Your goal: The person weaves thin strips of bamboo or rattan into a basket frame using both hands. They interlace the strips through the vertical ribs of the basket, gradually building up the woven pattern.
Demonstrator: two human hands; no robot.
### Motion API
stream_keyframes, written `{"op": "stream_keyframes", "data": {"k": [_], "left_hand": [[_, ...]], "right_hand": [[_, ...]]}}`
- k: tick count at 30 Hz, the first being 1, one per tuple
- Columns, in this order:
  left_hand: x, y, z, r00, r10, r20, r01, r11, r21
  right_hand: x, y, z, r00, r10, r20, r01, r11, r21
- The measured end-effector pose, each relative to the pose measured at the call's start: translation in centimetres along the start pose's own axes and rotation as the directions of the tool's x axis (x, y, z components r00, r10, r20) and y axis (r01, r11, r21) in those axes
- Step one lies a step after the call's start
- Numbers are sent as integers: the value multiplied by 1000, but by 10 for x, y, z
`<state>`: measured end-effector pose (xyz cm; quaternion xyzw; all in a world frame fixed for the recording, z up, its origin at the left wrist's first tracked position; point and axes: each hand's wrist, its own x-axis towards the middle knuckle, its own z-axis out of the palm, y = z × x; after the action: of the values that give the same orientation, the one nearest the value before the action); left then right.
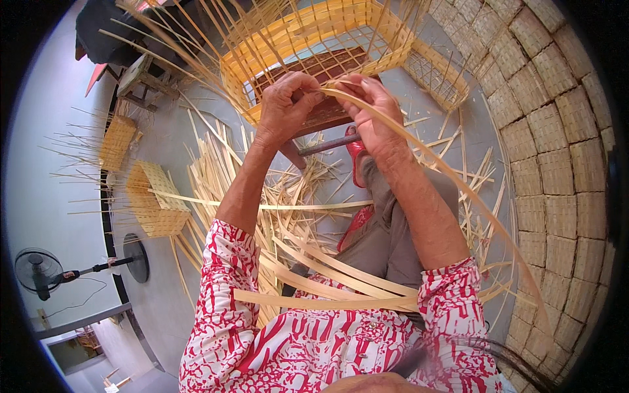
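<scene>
Hands: two at work, both closed; the left hand (288,108) pinches thumb to forefinger, the right hand (377,118) curls its fingers on the same piece, some fingertips hidden.
Held strip: one pale, flat strip (442,164), its near end between the two hands, above the knees.
Strip's line: the long axis runs from the fingertips rightward and down in a bowed arc past the right forearm, the free end pointing to the lower right.
Lap: at least three more lap strips (327,302) lie crosswise against a red-and-white patterned shirt (354,334).
Feet: two red shoes (357,226) below grey-brown trousers (390,242).
Large basket: one, yellow and open-latticed (288,29), just beyond the hands, long stakes jutting to the upper left.
Smaller baskets: three; one small lattice basket (438,77) right of the large one, two left-hand baskets (157,200) bristling with unwoven ends.
Floor: loose floor strips (216,164), too many to count, heap around the feet.
Right edge: woven squares (531,157) in rows, well over a dozen.
Left edge: one fan (39,268) and one wooden stool (137,77).
</scene>
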<state>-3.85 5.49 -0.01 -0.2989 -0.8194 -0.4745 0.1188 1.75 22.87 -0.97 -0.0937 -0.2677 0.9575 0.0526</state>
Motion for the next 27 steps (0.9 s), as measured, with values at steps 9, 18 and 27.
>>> {"op": "stream_keyframes", "data": {"k": [9,18,27], "left_hand": [[2,6,33,969,149,-196,-49,898,438],[-11,0,7,973,193,-127,-68,764,642],[10,27,48,941,338,3,-290,802,522]], "right_hand": [[-25,29,15,999,-32,5,32,999,38],[-1,-7,-17,976,35,-214,-65,988,-137],[71,-57,-65,925,99,-367,-68,993,98]]}}
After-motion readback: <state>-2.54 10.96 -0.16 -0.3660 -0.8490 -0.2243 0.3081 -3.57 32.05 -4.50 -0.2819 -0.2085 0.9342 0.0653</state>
